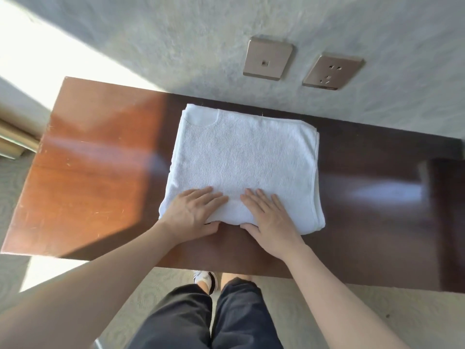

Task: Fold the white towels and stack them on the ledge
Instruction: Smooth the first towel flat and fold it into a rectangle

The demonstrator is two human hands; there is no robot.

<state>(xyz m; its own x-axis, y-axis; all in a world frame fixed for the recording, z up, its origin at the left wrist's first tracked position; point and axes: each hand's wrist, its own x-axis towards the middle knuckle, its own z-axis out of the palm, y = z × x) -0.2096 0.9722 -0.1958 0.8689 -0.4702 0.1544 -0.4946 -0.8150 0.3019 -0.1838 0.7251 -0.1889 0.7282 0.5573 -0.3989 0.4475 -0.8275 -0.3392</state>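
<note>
1. Head view: white towel (241, 162) lies folded flat on the dark wooden ledge (95, 172), about mid-ledge, its far edge just short of the grey wall (176, 46).
2. Long axis runs near-to-far, slightly tilted so the near end swings right; the near edge is wider than the far edge in this wide-angle shot.
3. Looks: terry pile, several layers stacked, with layered hems showing along the right side and the far-right corner. A rounded flap sits at the far-left corner. The near edge is a soft rounded fold.
4. Your left hand (193, 212) lies flat on the near-left part of the towel, fingers straight and close together pointing far-right, thumb down at the near fold edge.
5. Your right hand (270, 215) lies flat on the near-middle, fingers straight and slightly spread pointing far-left, thumb along the near fold. The fingertips of the two hands are near each other, not touching.
6. Two metal wall plates (268, 59) sit on the wall beyond the towel, to the right. Sunlight falls on the ledge's left part.
</note>
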